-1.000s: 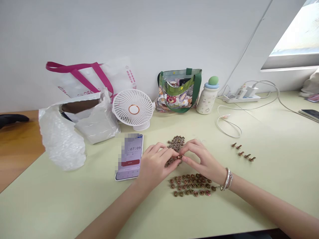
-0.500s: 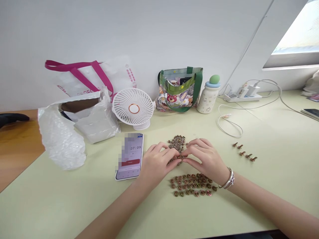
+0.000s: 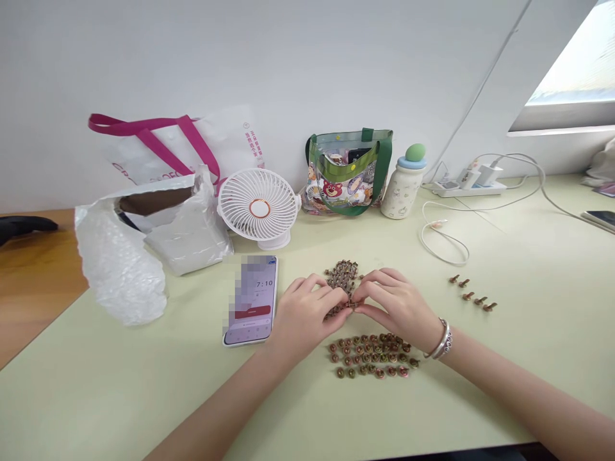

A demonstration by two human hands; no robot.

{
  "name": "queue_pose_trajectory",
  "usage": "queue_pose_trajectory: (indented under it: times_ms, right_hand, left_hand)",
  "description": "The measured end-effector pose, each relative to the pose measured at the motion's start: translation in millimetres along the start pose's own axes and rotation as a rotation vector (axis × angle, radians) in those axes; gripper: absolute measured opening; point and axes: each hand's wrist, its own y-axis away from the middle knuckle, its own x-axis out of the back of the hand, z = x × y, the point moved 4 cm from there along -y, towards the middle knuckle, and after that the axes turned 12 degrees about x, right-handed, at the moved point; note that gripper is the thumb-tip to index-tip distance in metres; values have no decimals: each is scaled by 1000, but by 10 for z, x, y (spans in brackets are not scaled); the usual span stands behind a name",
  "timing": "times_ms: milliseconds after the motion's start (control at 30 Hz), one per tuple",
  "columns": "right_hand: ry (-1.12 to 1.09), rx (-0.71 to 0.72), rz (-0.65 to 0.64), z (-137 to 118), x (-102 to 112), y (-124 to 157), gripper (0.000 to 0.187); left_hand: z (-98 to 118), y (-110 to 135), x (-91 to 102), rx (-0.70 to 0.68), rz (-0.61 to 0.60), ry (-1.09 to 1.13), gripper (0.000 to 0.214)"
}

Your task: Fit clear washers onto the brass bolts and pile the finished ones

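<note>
Metal part [image 3: 352,305] sat clamped btwn L hand [image 3: 307,312] & R hand [image 3: 398,308] fingers; poss. slip risked losing it in pile [image 3: 342,275].

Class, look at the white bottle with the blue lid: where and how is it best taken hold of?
Grip the white bottle around its middle, probably from the front right with the right hand, once free. It stands upright, its rounded body suits a wraparound grip, and the patterned bag crowds its left side.

Rows of screws [image 3: 368,358] and a phone [image 3: 252,312] lay on the green bench [image 3: 408,413]. A fan [image 3: 259,209] and bottle [image 3: 403,191] stood farther back.
</note>
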Motion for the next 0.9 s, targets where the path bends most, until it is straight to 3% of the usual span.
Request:
queue_pose_trajectory:
  times_ms: [467, 900]
  right_hand:
    - [46, 35, -50, 10, 0, 1, 10]
    - [25, 28, -13, 5, 8, -6, 10]
  left_hand:
    - [19, -1, 14, 30, 17, -5, 8]
    - [9, -7, 22, 47, 13, -8, 7]
